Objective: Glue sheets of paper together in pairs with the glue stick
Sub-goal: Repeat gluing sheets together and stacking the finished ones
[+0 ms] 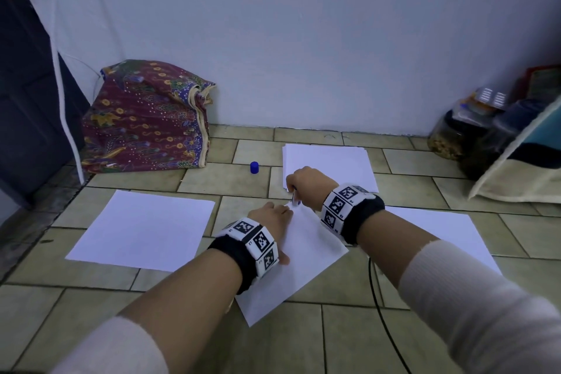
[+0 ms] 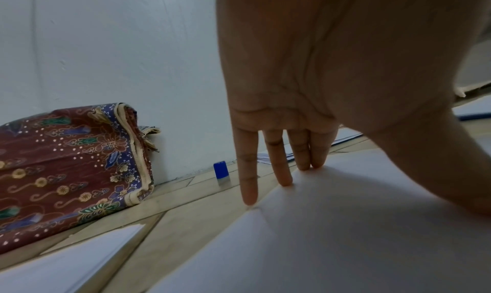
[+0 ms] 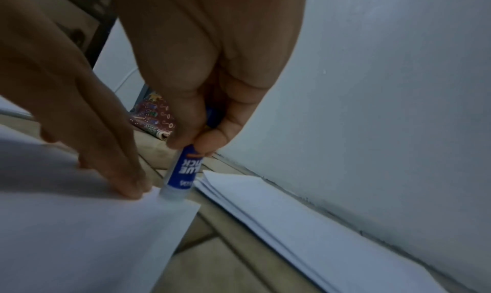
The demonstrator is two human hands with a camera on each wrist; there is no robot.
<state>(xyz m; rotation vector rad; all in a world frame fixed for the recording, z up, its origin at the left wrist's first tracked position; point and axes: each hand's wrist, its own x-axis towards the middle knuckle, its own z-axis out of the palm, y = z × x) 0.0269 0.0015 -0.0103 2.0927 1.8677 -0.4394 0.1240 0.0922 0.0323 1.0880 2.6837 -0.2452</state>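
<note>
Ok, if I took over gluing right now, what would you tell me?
Left hand: flat, fingers pressing the middle sheet down.
Right hand: holds the glue stick, tip on that sheet's far corner.
Blue cap is off, on the floor. Spare stack lies beyond; single sheets at left and right.
Done: gluing started. Left: finish gluing, lay a second sheet on, repeat.

A tilted white paper sheet [image 1: 300,267] is centred on the tiled floor [image 1: 349,340], flanked by single sheets. A paper stack [image 1: 328,161] lies behind it, a small blue cap [image 1: 254,167] left of that.
</note>
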